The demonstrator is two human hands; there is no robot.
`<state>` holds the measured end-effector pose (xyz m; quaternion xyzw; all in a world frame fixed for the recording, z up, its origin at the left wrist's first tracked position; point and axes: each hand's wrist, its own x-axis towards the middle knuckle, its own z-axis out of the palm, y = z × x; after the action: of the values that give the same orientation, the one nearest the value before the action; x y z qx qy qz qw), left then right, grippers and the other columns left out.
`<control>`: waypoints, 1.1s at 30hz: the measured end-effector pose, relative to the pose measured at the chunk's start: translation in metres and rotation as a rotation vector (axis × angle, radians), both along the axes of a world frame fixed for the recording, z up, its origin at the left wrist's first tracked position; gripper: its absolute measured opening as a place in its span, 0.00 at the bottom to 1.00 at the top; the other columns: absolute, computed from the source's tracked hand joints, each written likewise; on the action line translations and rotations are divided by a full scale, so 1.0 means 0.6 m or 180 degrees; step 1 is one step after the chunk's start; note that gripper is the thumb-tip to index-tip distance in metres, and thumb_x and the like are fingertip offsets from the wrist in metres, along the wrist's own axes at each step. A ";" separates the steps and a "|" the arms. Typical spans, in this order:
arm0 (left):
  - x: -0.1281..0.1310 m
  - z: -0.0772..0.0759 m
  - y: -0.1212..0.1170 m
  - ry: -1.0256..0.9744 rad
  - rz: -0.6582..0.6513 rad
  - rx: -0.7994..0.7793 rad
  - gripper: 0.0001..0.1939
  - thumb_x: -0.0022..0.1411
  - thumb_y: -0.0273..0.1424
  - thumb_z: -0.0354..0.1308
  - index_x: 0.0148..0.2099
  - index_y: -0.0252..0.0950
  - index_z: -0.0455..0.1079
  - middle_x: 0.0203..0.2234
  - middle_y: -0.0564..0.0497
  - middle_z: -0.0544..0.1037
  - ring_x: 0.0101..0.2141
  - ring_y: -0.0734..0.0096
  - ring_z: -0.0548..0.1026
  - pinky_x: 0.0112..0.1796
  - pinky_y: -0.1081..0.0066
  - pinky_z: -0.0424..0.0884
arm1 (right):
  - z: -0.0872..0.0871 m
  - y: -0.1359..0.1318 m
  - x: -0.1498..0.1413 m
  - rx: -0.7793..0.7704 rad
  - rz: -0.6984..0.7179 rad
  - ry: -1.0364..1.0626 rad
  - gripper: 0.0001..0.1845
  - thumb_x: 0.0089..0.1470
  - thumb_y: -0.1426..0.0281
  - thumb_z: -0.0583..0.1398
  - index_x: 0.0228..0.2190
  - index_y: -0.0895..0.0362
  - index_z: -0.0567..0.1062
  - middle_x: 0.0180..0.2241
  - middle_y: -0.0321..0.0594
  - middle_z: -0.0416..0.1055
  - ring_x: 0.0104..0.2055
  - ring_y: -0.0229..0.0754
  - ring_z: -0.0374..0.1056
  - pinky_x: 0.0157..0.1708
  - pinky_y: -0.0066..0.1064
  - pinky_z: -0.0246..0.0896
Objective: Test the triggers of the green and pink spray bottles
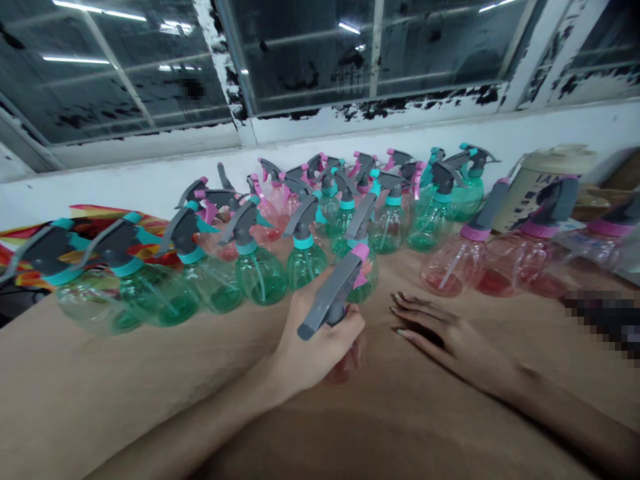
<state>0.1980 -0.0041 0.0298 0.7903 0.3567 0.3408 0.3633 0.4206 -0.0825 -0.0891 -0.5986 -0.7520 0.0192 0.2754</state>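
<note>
My left hand (315,333) is wrapped round the neck of a pink spray bottle (347,363), whose grey and pink trigger head sticks up above my fingers. The bottle stands at the middle of the table, and my palm hides much of its body. To its right, my right hand (440,330) rests on the tabletop with fingers stretched out, holding nothing. Just behind my left hand is a row of green spray bottles (263,280) with turquoise collars. Several pink spray bottles (453,267) stand beyond my right hand.
More pink and green bottles crowd the back of the wooden table (175,380), near the wall. A cream jug (547,173) stands at the back right. A colourful cloth (100,220) lies at the left behind the green row. A blurred dark object lies at the right edge.
</note>
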 end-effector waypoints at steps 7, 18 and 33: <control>-0.001 -0.004 0.007 0.0077 -0.0146 0.0381 0.07 0.52 0.24 0.51 0.34 0.39 0.64 0.20 0.59 0.67 0.21 0.74 0.67 0.25 0.74 0.65 | 0.004 -0.001 -0.001 -0.0030 -0.0009 0.0007 0.22 0.56 0.63 0.54 0.52 0.51 0.66 0.54 0.40 0.65 0.58 0.48 0.57 0.54 0.47 0.58; 0.002 -0.008 0.003 -0.0164 -0.0226 0.0172 0.15 0.54 0.24 0.53 0.44 0.41 0.68 0.31 0.54 0.76 0.30 0.70 0.75 0.33 0.71 0.71 | 0.000 0.001 0.000 -0.0072 -0.0010 -0.0032 0.21 0.56 0.63 0.54 0.52 0.52 0.67 0.55 0.39 0.64 0.58 0.46 0.55 0.55 0.45 0.57; 0.010 -0.006 0.006 -0.0168 -0.0349 0.0167 0.14 0.54 0.24 0.52 0.44 0.40 0.66 0.25 0.56 0.72 0.23 0.74 0.71 0.26 0.75 0.69 | 0.004 -0.002 -0.006 -0.0077 -0.0074 -0.0074 0.21 0.57 0.62 0.52 0.51 0.53 0.66 0.55 0.40 0.64 0.58 0.46 0.56 0.56 0.45 0.55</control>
<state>0.2038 -0.0007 0.0264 0.8087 0.2941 0.3503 0.3699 0.4168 -0.0838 -0.0866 -0.6107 -0.7479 0.0182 0.2596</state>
